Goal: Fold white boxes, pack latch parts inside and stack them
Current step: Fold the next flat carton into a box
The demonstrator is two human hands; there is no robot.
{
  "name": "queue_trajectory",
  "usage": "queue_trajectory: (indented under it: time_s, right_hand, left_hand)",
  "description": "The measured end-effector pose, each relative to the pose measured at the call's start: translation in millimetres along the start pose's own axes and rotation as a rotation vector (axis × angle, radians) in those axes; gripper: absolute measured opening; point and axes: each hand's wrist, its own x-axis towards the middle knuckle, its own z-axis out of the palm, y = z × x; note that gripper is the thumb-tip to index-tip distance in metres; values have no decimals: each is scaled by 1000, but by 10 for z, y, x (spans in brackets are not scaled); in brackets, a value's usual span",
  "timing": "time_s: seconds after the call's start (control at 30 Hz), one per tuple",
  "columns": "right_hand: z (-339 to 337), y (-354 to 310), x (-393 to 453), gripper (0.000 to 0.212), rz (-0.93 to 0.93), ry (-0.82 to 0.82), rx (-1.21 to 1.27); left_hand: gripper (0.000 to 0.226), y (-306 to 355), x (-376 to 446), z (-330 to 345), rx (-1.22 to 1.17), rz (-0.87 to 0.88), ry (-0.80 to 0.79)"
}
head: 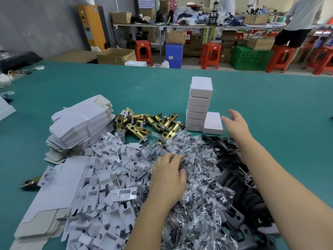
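White boxes (199,103), already folded and packed, are standing in a tall stack toward the middle of the tabletop (270,105), with one more box (213,125) lying just beside its base. The right hand (236,124) is hovering beside that box with fingers spread wide, holding nothing. The left hand (169,175) is resting on the heap of clear plastic packets (196,177), fingers loosely bent; I cannot tell whether it is pinching one. Judging by this, a box seems just placed, and the next move is calling for a flat box blank (81,121) and a brass latch (138,129).

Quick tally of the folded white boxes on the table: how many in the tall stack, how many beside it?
Tall stack: 6
Single box beside it: 1
Total: 7
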Motion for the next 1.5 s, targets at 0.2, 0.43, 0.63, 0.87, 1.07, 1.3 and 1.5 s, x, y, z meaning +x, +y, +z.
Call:
queue_trajectory:
  time_s: [0.2,0.43,0.63,0.87,1.07,1.3,1.5]
  right_hand:
    - [-122,-266,-1146,34,-203,-214,-19]
    - [143,-23,-2126,46,-477,-274,-371]
    - [358,335,-2428,49,-503,-180,-466]
    - [443,572,-2472,52,-506,-165,-531]
    - [427,584,-2466,52,-492,-171,-512]
    - [423,588,-2463,53,-485,-169,-493]
    - [427,601,-2468,51,-490,-154,-490]
  left_hand:
    - [44,97,46,-72,53,4,21]
    - [25,354,114,-252,-138,-7,232]
    - [27,580,375,-582,-535,-120,200]
    - [23,55,274,-1098,113,-58,-191]
    - [22,-697,51,-1687,524,-287,-127]
    - [22,-1071,-95,-1857,547,-461,-154]
    - [26,-1304,-39,-1832,233,-491,-65]
